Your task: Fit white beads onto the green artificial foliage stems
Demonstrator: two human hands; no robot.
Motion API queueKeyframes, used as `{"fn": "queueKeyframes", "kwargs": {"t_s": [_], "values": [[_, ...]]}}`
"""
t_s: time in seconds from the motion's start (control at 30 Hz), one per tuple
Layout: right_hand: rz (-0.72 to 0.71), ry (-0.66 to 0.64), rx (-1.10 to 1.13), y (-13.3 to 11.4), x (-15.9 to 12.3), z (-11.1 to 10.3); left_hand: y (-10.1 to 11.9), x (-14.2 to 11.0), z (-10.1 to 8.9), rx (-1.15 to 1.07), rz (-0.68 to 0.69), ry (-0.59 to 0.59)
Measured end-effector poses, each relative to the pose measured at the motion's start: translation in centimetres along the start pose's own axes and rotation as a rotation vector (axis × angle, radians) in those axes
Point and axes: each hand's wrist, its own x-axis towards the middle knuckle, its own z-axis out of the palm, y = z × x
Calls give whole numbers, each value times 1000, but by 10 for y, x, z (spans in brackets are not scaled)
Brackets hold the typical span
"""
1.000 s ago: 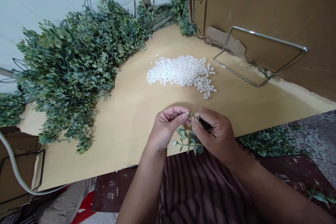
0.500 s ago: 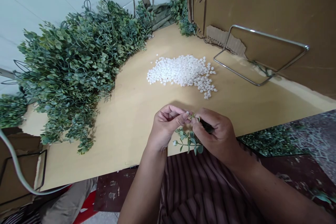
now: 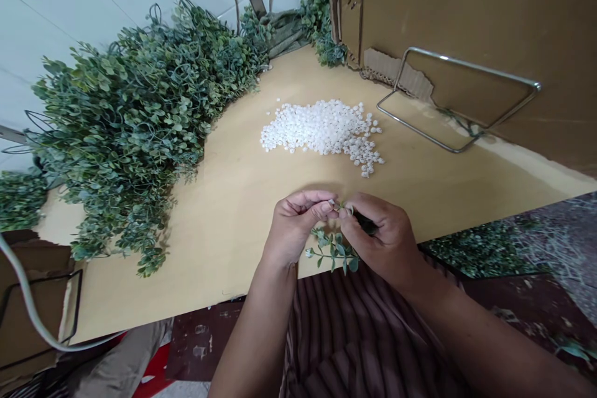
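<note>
My left hand [image 3: 298,217] is closed in a pinch on a small white bead-like piece [image 3: 331,202], right at the tip of a green stem. In my right hand [image 3: 380,224] the fingers are wrapped round an artificial leaf sprig [image 3: 336,250], whose leaves hang below the two hands. One side twig of the sprig carries a white piece at its end. Fingertips of both hands nearly meet, so the exact contact at the stem tip is partly hidden. Beyond the hands lies a pile of small white pieces [image 3: 321,127] on the tan board [image 3: 233,217].
A big heap of artificial greenery [image 3: 135,118] covers the board's left side. At the right, a bent metal wire frame [image 3: 459,102] stands against a cardboard box [image 3: 466,18]. A pale cable [image 3: 28,298] curves at the lower left. More greenery [image 3: 485,249] lies below the right edge.
The left fingers have shifted slightly and the index finger lies flatter over the white piece. Both hands keep their grips, and the view has moved a little.
</note>
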Motion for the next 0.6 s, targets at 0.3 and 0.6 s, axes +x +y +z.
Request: {"fn": "queueKeyframes", "kwargs": {"t_s": [0.3, 0.6], "values": [[19, 5, -21, 1, 1, 2, 0, 1, 2, -5, -7, 7], [-3, -26, 11, 0, 1, -2, 2, -1, 6, -11, -17, -3]]}}
